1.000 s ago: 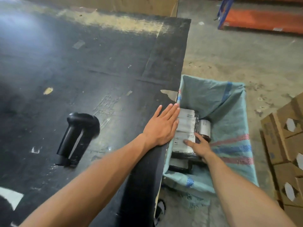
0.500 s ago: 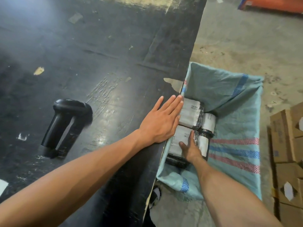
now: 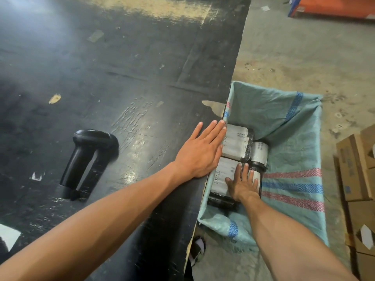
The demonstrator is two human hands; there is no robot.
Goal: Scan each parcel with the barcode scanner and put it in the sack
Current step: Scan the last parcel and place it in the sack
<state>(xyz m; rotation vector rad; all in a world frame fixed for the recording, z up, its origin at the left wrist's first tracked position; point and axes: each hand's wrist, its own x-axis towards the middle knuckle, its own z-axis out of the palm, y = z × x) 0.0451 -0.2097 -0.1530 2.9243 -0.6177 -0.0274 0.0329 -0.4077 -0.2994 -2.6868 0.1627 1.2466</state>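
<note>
A teal woven sack with red and blue stripes stands open against the right edge of the black table. Several black-wrapped parcels with white labels lie inside it, among them a far parcel and a near parcel. My right hand reaches down into the sack and presses flat, fingers straight, on the near parcel. Flat on the table edge beside the sack rests my left hand, fingers straight. The black barcode scanner lies on its side on the table, left of my left hand.
Brown cardboard boxes are stacked on the concrete floor right of the sack. An orange and blue rack stands far back right. A shoe shows below the table edge. Scraps of tape and paper dot the table.
My right hand has slid over the near parcel and flattened on it, fingers spread. My left hand stays on the table edge. The camera has shifted a little.
</note>
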